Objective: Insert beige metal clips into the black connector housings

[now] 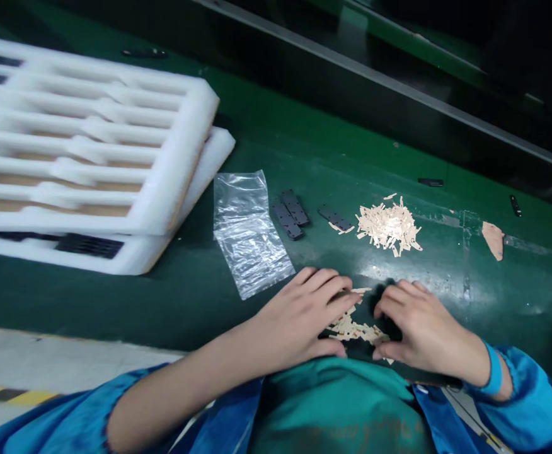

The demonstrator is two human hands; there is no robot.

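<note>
My left hand (pixel 304 312) rests on the green work surface (pixel 361 164) near its front edge, fingers bent and together over a small heap of pale beige strips (pixel 355 329). My right hand (pixel 420 328) faces it from the right, fingers curled around something dark I cannot make out. The strips lie between both hands. A larger pile of beige strips (pixel 389 226) lies farther back. Three black flat parts (pixel 291 214) sit beside it to the left.
A clear plastic bag (pixel 250 236) lies left of the black parts. Two stacked white foam trays (pixel 87 145) fill the left side. A tan scrap (pixel 493 239) and small black pieces (pixel 431 182) lie to the right. A dark rail (pixel 399 82) runs behind.
</note>
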